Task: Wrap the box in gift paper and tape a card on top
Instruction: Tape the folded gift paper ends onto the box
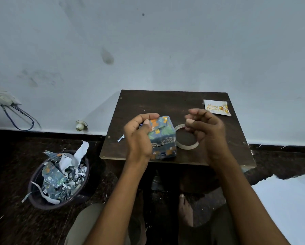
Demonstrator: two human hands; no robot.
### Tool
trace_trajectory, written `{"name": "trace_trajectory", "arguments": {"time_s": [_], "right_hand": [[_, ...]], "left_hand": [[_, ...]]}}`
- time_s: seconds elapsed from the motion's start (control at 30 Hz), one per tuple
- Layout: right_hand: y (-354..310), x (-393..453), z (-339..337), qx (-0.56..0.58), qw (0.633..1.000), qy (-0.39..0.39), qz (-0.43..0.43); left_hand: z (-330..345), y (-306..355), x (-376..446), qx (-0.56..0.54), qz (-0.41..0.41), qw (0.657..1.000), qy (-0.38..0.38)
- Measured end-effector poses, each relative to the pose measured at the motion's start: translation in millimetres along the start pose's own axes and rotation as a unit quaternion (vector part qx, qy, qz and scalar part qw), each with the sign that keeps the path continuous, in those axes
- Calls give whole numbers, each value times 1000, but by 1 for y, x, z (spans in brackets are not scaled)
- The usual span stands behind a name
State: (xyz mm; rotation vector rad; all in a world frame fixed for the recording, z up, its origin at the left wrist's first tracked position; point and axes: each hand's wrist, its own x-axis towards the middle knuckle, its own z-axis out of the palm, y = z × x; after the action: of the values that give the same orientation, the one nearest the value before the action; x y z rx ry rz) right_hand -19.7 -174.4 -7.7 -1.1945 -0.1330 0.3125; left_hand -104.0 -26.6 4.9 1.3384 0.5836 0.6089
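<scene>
The wrapped box [163, 138] sits near the front edge of the small dark table [174, 101], already covered in blue-grey gift paper with orange and green patches. The left hand [139, 133] is at the box's left side, its fingers curled over the upper left corner where the paper is folded — the thumb presses against the fold, so it grips the box there.

The right hand [204, 128] hovers to the right of the box, apart from it, with fingers bent and thumb meeting the fingertips as if pinching something; whether a strip of clear tape is between them I cannot tell. Under that hand, just beside the box's right side, lies the tape roll [186, 137], flat on the table.

The birthday card [217, 107] lies well away from the box, at the table's far right corner, face up. A small scrap of paper [121, 138] rests off the box's left, near the table's left edge.

Left of the table, on the floor, stands a bin [59, 179] full of torn gift paper — the same pattern as the box.
</scene>
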Motion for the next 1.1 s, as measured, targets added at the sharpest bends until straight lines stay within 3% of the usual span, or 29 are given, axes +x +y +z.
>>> {"name": "trace_trajectory", "arguments": {"time_s": [0.1, 0.17, 0.4, 0.57, 0.77, 0.97, 1.1], "right_hand": [[-3, 3, -26, -257, 959, 67, -94], [-3, 2, -37, -357, 925, 69, -113], [7, -3, -23, -561, 817, -41, -129], [22, -7, -6, -661, 735, -119, -96], [27, -3, -7, -673, 731, -48, -106], [15, -8, -11, -559, 786, 34, -263], [7, -21, -4, -512, 760, 72, -393]], "left_hand": [[-9, 3, 6, -18, 1, 999, 32], [-12, 4, 8, -21, 2, 999, 35], [-8, 3, 4, 2, 1, 1000, 16], [-8, 2, 3, 17, 6, 1000, 14], [-8, 4, 1, 14, 3, 1000, 4], [-8, 2, 0, 32, 15, 999, -9], [-2, 0, -2, 98, 63, 993, -9]]}}
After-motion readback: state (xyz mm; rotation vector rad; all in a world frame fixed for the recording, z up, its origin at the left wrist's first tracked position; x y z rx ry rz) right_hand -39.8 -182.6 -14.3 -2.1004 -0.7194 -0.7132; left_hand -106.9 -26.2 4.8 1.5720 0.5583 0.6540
